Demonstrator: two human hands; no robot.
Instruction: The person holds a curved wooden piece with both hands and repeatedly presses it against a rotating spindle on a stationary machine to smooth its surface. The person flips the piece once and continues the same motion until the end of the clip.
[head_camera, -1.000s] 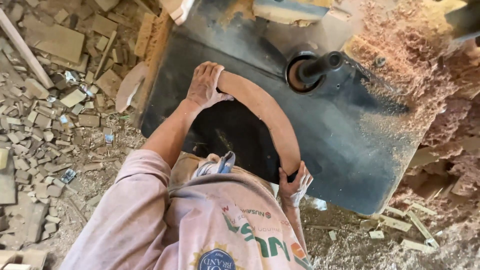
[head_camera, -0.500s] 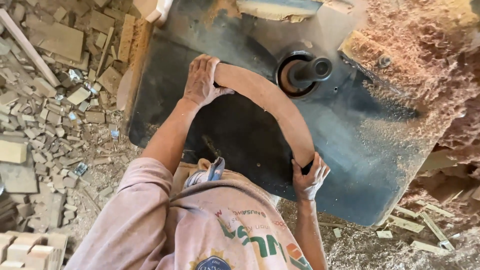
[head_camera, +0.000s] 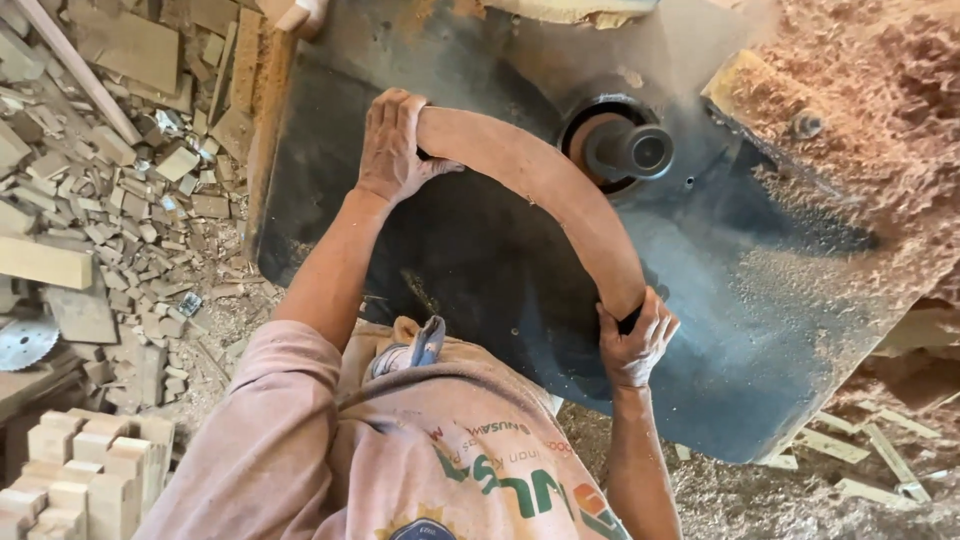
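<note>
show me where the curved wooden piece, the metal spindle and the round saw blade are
curved wooden piece (head_camera: 560, 190), head view, middle of its arc.
metal spindle (head_camera: 630, 150), head view, on its grey shaft.
round saw blade (head_camera: 25, 343), head view, on its flat face.

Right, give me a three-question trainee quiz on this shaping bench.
1. True or false: both hands grip the curved wooden piece.
2. Which hand is nearer the vertical spindle? A) left hand B) right hand
3. Fill in: reddish ____ is heaped at the metal table's upper right.

Key:
1. True, one hand at each end.
2. B
3. sawdust
</note>
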